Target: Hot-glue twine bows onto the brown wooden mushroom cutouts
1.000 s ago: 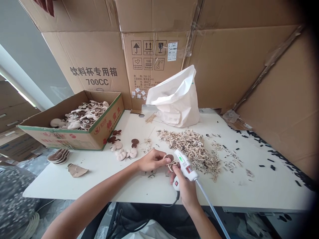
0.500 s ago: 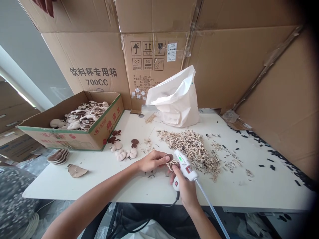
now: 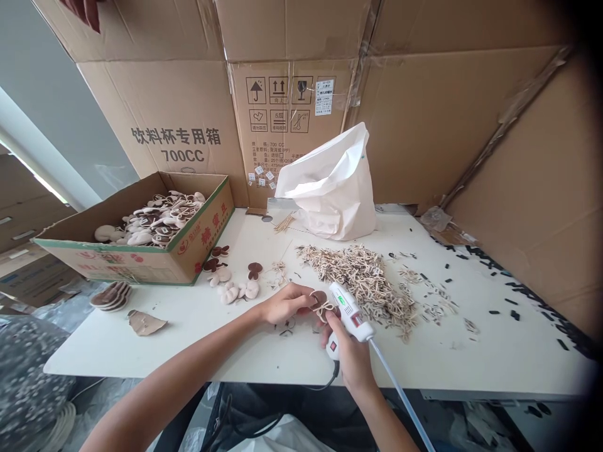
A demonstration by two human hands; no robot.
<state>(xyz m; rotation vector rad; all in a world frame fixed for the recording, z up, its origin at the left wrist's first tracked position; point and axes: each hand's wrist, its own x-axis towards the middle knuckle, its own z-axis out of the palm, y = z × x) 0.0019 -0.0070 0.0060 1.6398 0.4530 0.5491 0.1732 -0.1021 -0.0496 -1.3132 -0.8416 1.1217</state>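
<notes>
My left hand (image 3: 286, 304) pinches a small brown plush piece (image 3: 319, 299) by its left side. Across that piece lies a beige cord bow (image 3: 324, 309). My right hand (image 3: 354, 359) is wrapped round a white hot glue gun (image 3: 347, 307), its nozzle end pointing up and left and a long glue stick (image 3: 400, 392) trailing from the back. The right thumb and fingertips also reach the right side of the plush piece by the bow. Right of the hands is a heap of beige cord bows (image 3: 362, 282).
At left stands an open carton (image 3: 117, 260) filled with plush pieces. Several loose plush pieces (image 3: 233, 290) lie nearer me, with a stacked pile (image 3: 111, 296) and a torn cardboard scrap (image 3: 146, 322). A white bag (image 3: 336, 201) stands behind the heap. Black bits (image 3: 516, 317) are scattered at right.
My left thumb has drawn back from the bow, so more of the brown plush face shows. The glue gun and right hand have hardly moved.
</notes>
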